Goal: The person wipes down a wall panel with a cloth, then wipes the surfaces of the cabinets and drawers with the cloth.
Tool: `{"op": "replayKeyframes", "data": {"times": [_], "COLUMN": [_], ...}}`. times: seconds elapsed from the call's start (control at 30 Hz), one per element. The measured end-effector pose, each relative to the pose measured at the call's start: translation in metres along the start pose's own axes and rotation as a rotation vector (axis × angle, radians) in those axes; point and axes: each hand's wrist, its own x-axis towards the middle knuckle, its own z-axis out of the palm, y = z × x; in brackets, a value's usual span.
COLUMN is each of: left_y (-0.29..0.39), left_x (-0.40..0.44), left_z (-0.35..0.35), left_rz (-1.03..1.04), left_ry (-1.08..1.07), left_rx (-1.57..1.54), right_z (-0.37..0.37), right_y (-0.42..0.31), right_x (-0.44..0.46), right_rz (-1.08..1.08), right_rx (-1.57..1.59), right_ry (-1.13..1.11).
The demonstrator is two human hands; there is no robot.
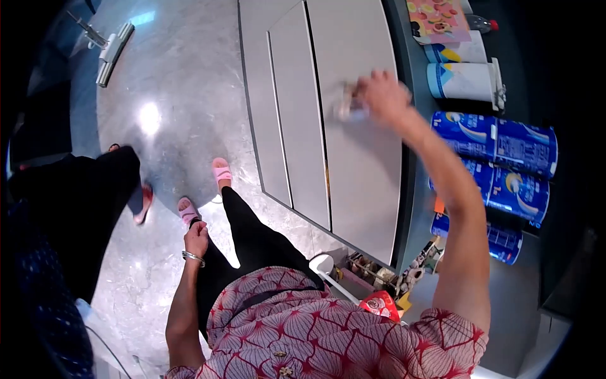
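Note:
My right hand (384,98) is reached out over the grey cabinet front (363,164), its fingers closed round a small, motion-blurred object (347,102) that looks like a crumpled cloth or wrapper; I cannot make out which. The object is at or close to the panel surface, to the right of a dark vertical gap. Low beside my body, over my dark trousers, my left hand (196,237) is closed, with a bracelet at the wrist; whatever its fingers may hold is hidden.
Blue canned-looking packs (524,148) and paper rolls (464,81) stand on the right. A mop-like tool (113,55) lies upper left on the shiny floor (183,82). Another person in dark clothes (76,208) stands at left. Below the cabinet are assorted items and a red packet (380,305).

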Motion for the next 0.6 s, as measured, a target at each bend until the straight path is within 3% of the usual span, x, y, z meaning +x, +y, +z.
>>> {"op": "replayKeyframes", "data": {"times": [0.1,0.17,0.2,0.27,0.4,0.5,0.57,0.6], "left_y": [0.001,-0.008,-0.001,-0.013,0.005,-0.009,-0.005,-0.001], "left_x": [-0.001,-0.004,-0.009,-0.014,-0.02,-0.019,-0.016,-0.014], "left_z": [0.013,0.025,0.029,0.043,0.06,0.081,0.085,0.086], "left_rz": [-0.066,-0.117,-0.139,-0.174,-0.209,-0.264,-0.342,-0.355], "left_ry": [0.041,0.058,0.07,0.081,0.047,0.068,0.041,0.033], "left_rx": [-0.021,-0.092,-0.117,-0.196,-0.167,-0.293,-0.35,-0.345], "right_z": [0.009,0.009,-0.01,0.011,0.046,0.105,0.148,0.156], "right_y": [0.062,0.076,0.069,0.066,0.031,-0.018,-0.055,-0.071], "right_x": [0.094,0.147,0.161,0.209,0.283,0.343,0.369,0.37], "right_rz": [0.094,0.164,0.245,0.242,0.174,0.227,0.299,0.292], "right_rx": [-0.027,-0.076,0.028,0.131,0.38,0.212,-0.049,-0.043], "right_ry": [0.398,0.488,0.354,0.533,0.535,0.557,0.235,0.223]}}
